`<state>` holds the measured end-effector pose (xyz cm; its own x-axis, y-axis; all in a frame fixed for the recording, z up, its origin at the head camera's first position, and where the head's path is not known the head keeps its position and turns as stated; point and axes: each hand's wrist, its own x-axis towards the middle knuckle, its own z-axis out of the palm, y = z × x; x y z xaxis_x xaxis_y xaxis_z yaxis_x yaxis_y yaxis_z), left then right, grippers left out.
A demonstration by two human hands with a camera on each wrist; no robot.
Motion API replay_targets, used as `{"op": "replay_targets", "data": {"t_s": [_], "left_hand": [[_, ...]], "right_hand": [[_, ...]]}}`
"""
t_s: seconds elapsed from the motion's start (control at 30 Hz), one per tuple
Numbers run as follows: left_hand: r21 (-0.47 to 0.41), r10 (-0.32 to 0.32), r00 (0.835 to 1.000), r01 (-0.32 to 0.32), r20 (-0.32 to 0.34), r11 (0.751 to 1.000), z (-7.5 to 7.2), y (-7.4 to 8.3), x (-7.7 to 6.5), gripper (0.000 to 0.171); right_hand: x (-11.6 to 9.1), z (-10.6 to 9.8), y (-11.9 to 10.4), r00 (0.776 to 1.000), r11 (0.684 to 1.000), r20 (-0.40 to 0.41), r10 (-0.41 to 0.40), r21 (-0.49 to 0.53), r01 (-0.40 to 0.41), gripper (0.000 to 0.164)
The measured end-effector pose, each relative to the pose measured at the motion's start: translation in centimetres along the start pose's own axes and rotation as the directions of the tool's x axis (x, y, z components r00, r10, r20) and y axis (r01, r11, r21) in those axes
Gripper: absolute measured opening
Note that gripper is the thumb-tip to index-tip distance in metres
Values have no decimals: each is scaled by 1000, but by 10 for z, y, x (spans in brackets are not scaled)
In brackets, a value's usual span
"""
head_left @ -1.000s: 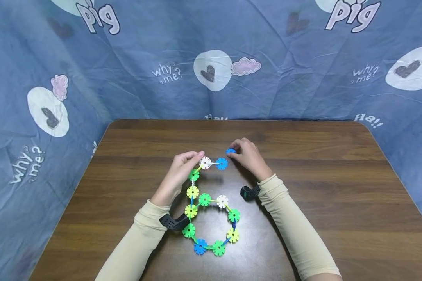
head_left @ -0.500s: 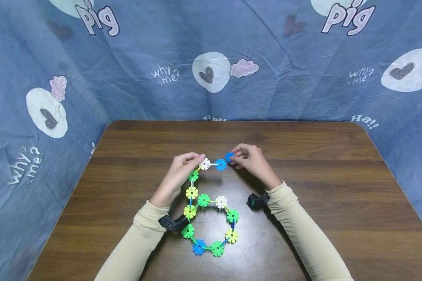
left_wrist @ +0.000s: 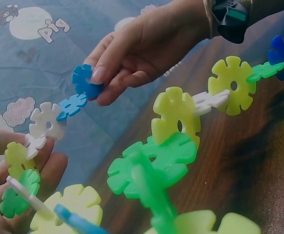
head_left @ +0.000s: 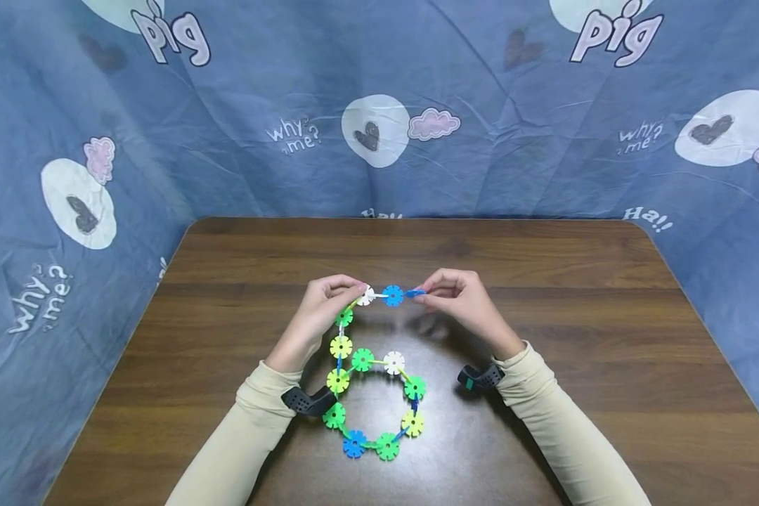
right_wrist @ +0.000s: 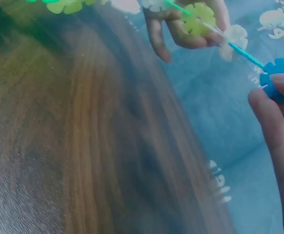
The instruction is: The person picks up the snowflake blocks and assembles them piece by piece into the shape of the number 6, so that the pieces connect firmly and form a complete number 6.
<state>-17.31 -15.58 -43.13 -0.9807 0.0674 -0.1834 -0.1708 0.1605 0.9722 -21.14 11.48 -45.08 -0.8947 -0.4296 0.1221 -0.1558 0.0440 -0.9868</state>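
A chain of slotted plastic snowflake discs, in green, yellow, white and blue, forms a closed ring with an arm rising from its left side. My left hand (head_left: 322, 309) pinches a white snowflake disc (head_left: 366, 296) near the arm's upper end. A blue snowflake disc (head_left: 393, 296) sits at that end. From the right, my right hand (head_left: 464, 302) pinches another blue snowflake disc (left_wrist: 86, 82), seen edge-on in the head view. Its rim meets the end disc's rim; how deep the slots engage cannot be told. In the right wrist view, thumb and fingers hold this disc (right_wrist: 277, 68).
The ring's lower part, including a green disc (head_left: 388, 447) and a blue disc (head_left: 355, 444), lies over the brown wooden table (head_left: 582, 337). A blue printed cloth (head_left: 259, 84) hangs behind the table's far edge. Both wrists wear black bands.
My right hand has moved down, bringing its blue disc against the blue disc at the chain's end and turning it edge-on. My left hand keeps its pinch on the white disc.
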Motion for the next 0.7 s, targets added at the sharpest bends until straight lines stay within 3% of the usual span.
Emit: {"op": "replay_targets", "data": {"t_s": [0.17,0.37,0.7], "left_hand": [[-43,3,1000,-2,10,999,1,0,0,22],[-81,6,1000,-4,22,997,3,-1,1,14],[-69,23,999,-24,-24,997,6,-2,-1,13]], "right_hand": [[0,5,4,999,999,2,-44,18,44,12],[-1,15,8,990,989,-16,-138,-56,137,8],[-5,24,3,931,899,-38,-362,-277,339,9]]}}
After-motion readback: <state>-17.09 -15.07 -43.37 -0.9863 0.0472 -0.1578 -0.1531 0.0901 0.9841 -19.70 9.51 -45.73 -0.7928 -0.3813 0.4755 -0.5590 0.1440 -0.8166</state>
